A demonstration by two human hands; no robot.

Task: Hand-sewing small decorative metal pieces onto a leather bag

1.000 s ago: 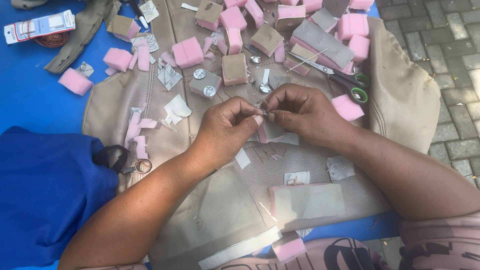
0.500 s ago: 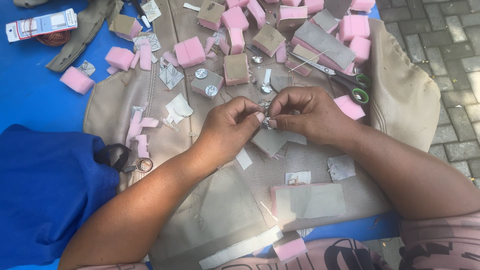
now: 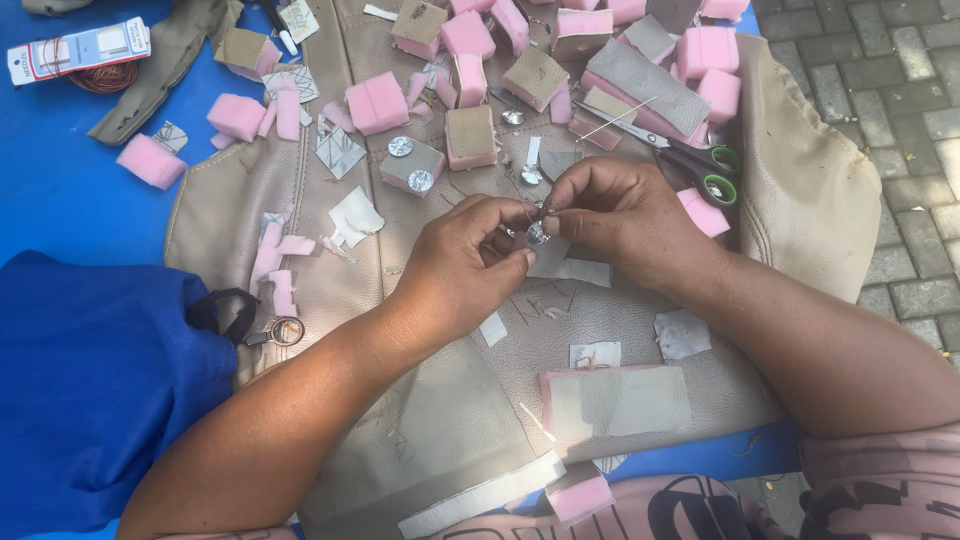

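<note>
A small round silver button sits pinched between the fingertips of both hands, held just above the beige leatherette cover that is spread over the blue mat. The left hand is curled closed on the button's near side — thumb and forefinger clamped on it — and the right hand is closed too, gripping from the far side, with what looks like a thin needle or wire between its fingertips, though it is too fine to be sure. My reading is that the person is mid-way through fixing or threading the button, working at its back; the next move would call for a steady pinch and a small, exact push or pull through the shank — not force. Beyond the button, further up the cover, lie two more silver discs on a grey-faced foam block, and around them many pink foam pieces, some capped with tan or grey fabric. To the right of the button, green-handled scissors lie just past the right hand's knuckles. On the near side of the button lies a grey fabric patch on pink foam. Far to the left, a key ring lies at the edge of a blue cloth.
</note>
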